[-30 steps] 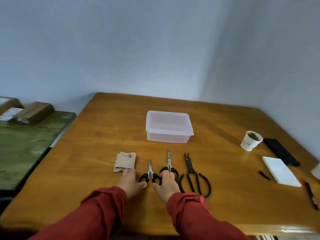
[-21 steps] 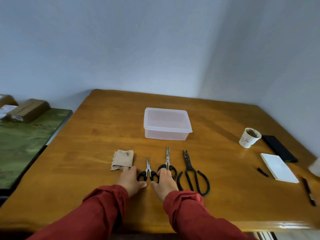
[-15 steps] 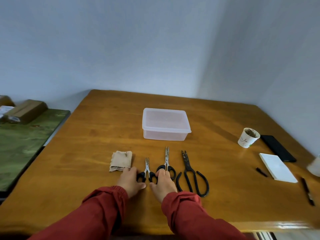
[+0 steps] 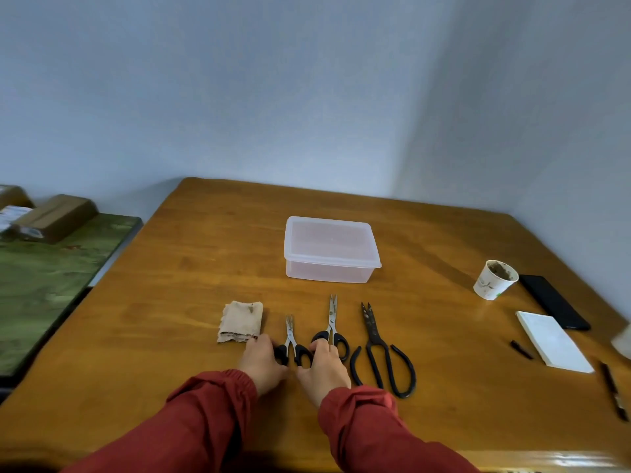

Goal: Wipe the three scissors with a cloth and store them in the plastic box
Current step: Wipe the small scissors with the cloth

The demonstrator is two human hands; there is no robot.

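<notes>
Touching the small scissors (image 4: 290, 340) at the handles, left hand (image 4: 262, 362) and right hand (image 4: 323, 369) have grips I cannot tell; lifting could snag the middle scissors (image 4: 332, 320) just beside them.

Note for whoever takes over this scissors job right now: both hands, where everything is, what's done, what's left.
Left hand: resting on the table, fingers touching the small scissors handle, gripping nothing.
Right hand: resting, fingers on the medium scissors handle.
Large scissors lie rightmost in the row and the cloth leftmost, both nearer than the plastic box, which has its lid on.
Done: nothing visible.
Left: wipe all three, open the box, store them.
</notes>
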